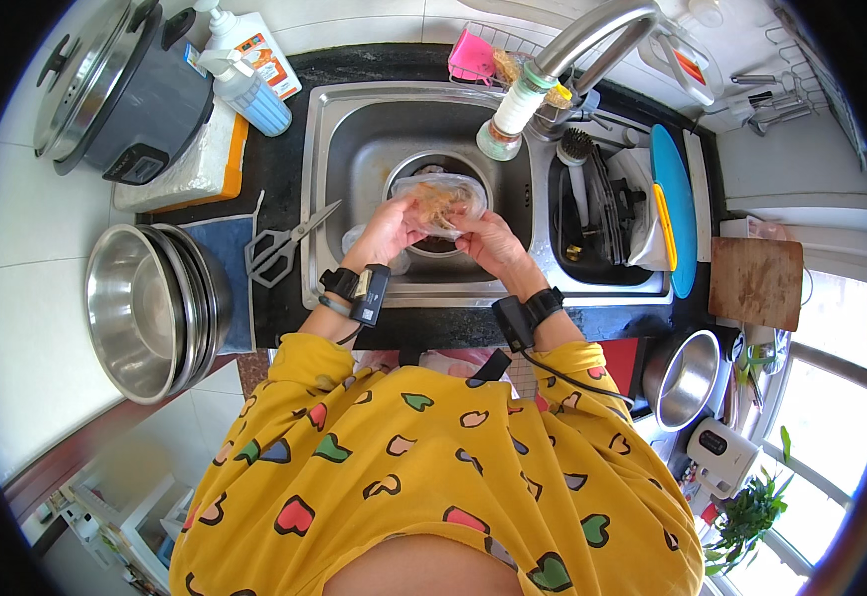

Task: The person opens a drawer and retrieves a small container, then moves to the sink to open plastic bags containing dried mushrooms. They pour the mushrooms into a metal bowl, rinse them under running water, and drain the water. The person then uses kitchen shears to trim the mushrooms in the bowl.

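Note:
Both hands are over the large basin of a stainless steel sink (pixel 418 298). Between them is a clear plastic bag (pixel 470 186) with orange-brown matter in it; what that is I cannot tell. My left hand (pixel 391 226) grips the bag's left side. The fingers of my right hand (pixel 494 240) pinch its lower right edge. Beneath the bag sits a round metal bowl or strainer (pixel 396 167), its contents mostly hidden. More crumpled clear plastic (pixel 399 262) lies in the basin, partly behind my left wrist.
Grey-handled scissors (pixel 273 261) rest by the sink's left rim, near stacked steel bowls (pixel 135 313). A faucet (pixel 511 112) hangs over the basin's right side. The smaller basin holds a brush (pixel 575 156) and dark racks; a blue cutting board (pixel 675 216) leans at its right.

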Demonstrator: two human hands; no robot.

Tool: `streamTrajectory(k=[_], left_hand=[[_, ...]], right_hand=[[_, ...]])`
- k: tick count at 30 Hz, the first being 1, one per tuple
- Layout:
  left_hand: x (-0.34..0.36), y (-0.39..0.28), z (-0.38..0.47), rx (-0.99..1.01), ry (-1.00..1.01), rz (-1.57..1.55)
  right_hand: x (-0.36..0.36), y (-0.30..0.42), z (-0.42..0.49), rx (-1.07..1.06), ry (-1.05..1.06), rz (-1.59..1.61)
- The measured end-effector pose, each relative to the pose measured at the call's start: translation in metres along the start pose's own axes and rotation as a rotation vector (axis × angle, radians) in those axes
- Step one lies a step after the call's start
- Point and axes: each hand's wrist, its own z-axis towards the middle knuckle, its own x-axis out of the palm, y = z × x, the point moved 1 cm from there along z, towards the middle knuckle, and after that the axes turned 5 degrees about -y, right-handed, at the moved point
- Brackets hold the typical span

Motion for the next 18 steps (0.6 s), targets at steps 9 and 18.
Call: streamTrajectory(k=[9, 18], left_hand=[[-0.005, 0.003, 0.001, -0.041, 0.015, -0.264], [-0.003, -0.001, -0.002, 0.032, 0.013, -0.249]], right_hand=[[0.0, 0.002, -0.002, -0.054, -0.137, 0.025], [0.013, 0.004, -0.006, -0.769, -0.312, -1.002]])
